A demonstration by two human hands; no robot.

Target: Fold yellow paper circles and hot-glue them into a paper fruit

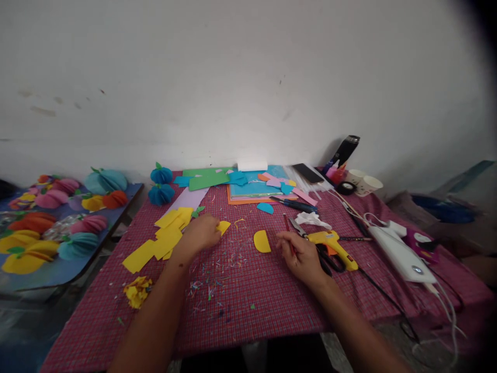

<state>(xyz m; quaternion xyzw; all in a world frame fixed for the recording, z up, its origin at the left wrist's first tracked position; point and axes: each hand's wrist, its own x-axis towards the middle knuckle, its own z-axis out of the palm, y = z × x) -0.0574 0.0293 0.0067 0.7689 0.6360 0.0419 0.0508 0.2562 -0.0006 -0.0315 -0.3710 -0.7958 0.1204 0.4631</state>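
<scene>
My left hand [202, 234] is closed on a small yellow paper piece [223, 227], whose rounded end shows past the fingers. In my right hand [300, 255] is a slim dark red pencil [286, 221], held upright between the fingers. Between the hands a yellow paper half-circle [262, 241] lies flat on the red checked cloth [236, 290]. Yellow paper rectangles [166, 239] overlap beside my left wrist. Just right of my right hand are scissors with black handles [336, 260], partly covered by a yellow glue gun [334, 246].
Coloured paper sheets [248, 190], a blue cutter [297, 205] and a phone [308, 173] lie at the back. A white power bank [402, 254] with cables and paper cups [368, 185] are at right. Folded paper pumpkins [79, 244] cover a blue table at left. Crumpled yellow paper [137, 292] sits near my left forearm.
</scene>
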